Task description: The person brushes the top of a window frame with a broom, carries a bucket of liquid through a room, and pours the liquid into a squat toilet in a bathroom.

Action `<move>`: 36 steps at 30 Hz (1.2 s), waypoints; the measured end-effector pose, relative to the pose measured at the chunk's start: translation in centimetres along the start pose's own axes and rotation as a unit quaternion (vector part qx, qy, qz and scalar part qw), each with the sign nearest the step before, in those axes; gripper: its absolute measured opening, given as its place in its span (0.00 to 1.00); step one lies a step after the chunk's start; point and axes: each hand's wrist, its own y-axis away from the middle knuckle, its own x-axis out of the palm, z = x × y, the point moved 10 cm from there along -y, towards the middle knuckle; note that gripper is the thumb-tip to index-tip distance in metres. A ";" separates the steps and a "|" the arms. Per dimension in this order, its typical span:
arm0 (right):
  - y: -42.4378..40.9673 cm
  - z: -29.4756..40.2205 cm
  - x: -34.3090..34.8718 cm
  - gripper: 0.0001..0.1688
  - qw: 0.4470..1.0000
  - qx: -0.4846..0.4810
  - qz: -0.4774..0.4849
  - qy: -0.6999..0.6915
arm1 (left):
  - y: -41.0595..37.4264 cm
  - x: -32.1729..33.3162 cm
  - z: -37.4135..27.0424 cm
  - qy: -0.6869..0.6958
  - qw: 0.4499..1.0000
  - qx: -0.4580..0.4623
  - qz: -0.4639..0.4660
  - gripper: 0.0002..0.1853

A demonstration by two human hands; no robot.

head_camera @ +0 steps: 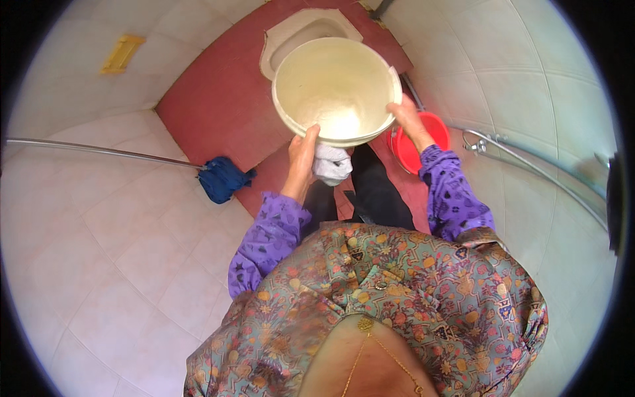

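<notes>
A large whitish plastic bucket (337, 89) is held up in front of me, its wide mouth facing me and its inside pale yellow. My left hand (302, 154) grips its lower left side, the thumb at the rim; a bunched white cloth (331, 166) hangs beside this hand under the bucket. On the right, my right hand (409, 116) grips the rim. Whether the bucket holds any liquid, I cannot tell. Below my right hand a red bucket (429, 139) stands on the floor, partly hidden by my wrist.
A squat toilet (292, 37) lies beyond the bucket in a raised red floor (218, 89) with a step edge. A blue mop (223, 178) leans at the left, its metal handle along the tiled wall. Pipes and a tap (478, 145) are on the right wall.
</notes>
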 end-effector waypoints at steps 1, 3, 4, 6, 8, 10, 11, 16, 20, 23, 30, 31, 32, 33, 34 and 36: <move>-2.7 -1.3 0.6 0.27 1.000 -0.017 0.022 -0.006 | -0.7 0.3 -1.0 -0.018 0.999 0.002 -0.027 0.23; -3.6 -5.7 4.5 0.29 0.997 0.035 0.057 -0.027 | 0.7 -2.1 -3.0 -0.098 0.989 0.081 -0.075 0.23; -3.5 -5.5 5.9 0.29 0.996 0.043 0.061 -0.039 | 1.0 -3.0 -3.5 -0.154 0.977 0.100 -0.111 0.23; -2.3 -5.4 7.7 0.29 0.992 0.058 0.059 -0.093 | 1.8 -4.2 -4.1 -0.222 0.956 0.111 -0.155 0.23; -3.0 -3.9 7.0 0.28 0.983 0.046 0.050 -0.170 | 1.6 -3.2 -5.0 -0.234 0.949 0.122 -0.174 0.23; -4.0 -5.6 7.3 0.26 0.972 0.084 0.035 -0.215 | 1.5 -2.5 -6.2 -0.283 0.928 0.164 -0.176 0.24; -5.0 -6.4 7.9 0.26 0.963 0.102 0.034 -0.248 | 0.8 -2.1 -6.8 -0.307 0.917 0.184 -0.179 0.25; -15.3 -8.2 15.9 0.27 0.950 0.128 0.115 -0.259 | -7.9 -2.9 -12.8 -0.360 0.886 0.129 -0.264 0.29; -15.5 -8.2 21.2 0.28 0.938 0.203 0.149 -0.239 | -9.0 -5.1 -15.3 -0.442 0.839 0.097 -0.302 0.28; -15.5 -6.6 20.8 0.28 0.914 0.141 0.127 -0.360 | -7.9 -2.5 -16.7 -0.420 0.860 0.129 -0.260 0.25; -22.6 -5.6 23.1 0.29 0.901 0.171 0.193 -0.350 | -11.7 1.1 -18.5 -0.377 0.879 0.229 -0.182 0.20; -23.5 -4.2 23.6 0.29 0.900 0.157 0.216 -0.346 | -12.5 0.7 -18.4 -0.379 0.878 0.223 -0.189 0.20; -23.6 -4.2 23.3 0.29 0.916 0.182 0.201 -0.295 | -13.3 0.3 -18.2 -0.382 0.877 0.217 -0.197 0.20; -22.5 -2.8 22.6 0.29 0.928 0.210 0.191 -0.241 | -13.6 -0.2 -17.7 -0.383 0.875 0.208 -0.210 0.20; -21.8 -2.4 21.9 0.29 0.937 0.237 0.173 -0.189 | -13.5 0.4 -17.9 -0.365 0.886 0.203 -0.203 0.18; -21.7 -6.3 23.5 0.29 0.919 0.227 0.204 -0.249 | -13.3 1.2 -18.4 -0.406 0.869 0.217 -0.182 0.19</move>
